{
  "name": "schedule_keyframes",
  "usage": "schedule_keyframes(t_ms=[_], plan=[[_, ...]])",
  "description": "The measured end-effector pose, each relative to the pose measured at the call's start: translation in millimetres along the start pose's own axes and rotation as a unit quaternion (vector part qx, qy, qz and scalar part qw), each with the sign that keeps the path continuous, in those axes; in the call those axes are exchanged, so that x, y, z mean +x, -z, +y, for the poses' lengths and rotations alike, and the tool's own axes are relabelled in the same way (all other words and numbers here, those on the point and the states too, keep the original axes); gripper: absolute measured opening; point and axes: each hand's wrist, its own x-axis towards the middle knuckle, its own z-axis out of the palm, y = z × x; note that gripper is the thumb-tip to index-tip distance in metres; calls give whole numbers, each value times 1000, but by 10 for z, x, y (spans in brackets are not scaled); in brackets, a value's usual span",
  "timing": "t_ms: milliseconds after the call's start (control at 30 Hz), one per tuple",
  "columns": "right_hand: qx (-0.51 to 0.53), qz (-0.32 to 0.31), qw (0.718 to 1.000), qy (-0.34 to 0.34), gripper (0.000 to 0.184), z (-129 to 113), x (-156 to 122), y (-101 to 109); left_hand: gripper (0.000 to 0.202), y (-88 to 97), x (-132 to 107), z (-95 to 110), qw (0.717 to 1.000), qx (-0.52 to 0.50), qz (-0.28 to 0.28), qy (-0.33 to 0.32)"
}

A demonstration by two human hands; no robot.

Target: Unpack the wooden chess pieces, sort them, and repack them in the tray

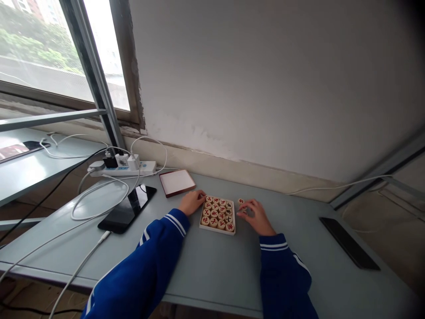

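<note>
A shallow white box on the desk holds rows of round wooden Chinese chess pieces, most marked in red and a few in black. At its far left corner, my left hand grips the box's edge with thumb and fingers. My right hand is just right of the box, thumb and fingertips closed round a Chinese chess piece that they partly hide. Right behind those fingertips lies a loose red-marked piece.
A box lid with a white inside lies behind my left hand. Further left are a black tablet, white cables and a loaded power strip. A dark flat bar lies at the right, and the wall borders the desk.
</note>
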Motion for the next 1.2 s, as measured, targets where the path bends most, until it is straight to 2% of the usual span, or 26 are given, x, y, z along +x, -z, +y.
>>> schedule_keyframes(t_ms=[67,133,267,367,467,533,600,700,767,833,967,1100,1200], plan=[[45,-86,993,59,27,-107,-23,-4,31,1,-2,2,1000,-1,3,-2],[60,-143,985,76,27,-194,-43,-17,30,2,-5,5,1000,-4,6,-6],[103,-145,983,53,30,-268,-42,-5,29,6,-6,7,1000,-8,7,-9],[153,-154,976,28,30,-202,-40,70,29,7,-4,7,1000,-4,7,-8],[190,-235,953,-24,27,-23,-70,142,29,4,-1,4,1000,-2,6,-10],[202,-255,944,-63,29,127,-99,150,28,0,2,2,1000,-2,6,-11],[180,-210,955,-109,31,254,-117,124,29,-3,4,1,1000,-2,3,-9],[57,-92,981,-163,35,321,-115,59,30,1,4,3,1000,-2,-3,-2],[-38,-9,986,-164,37,273,-98,11,31,6,1,8,1000,-3,-5,0],[-91,47,986,-132,37,183,-76,-50,31,12,-1,13,1000,-5,-6,1],[-125,58,990,-33,42,20,-34,-238,30,17,-2,18,1000,-4,-5,-2],[-151,46,987,-4,48,-34,16,-395,30,15,0,15,1000,-2,-7,-2],[-144,10,989,19,47,-1,68,-429,30,10,0,8,1000,0,-1,-5]])
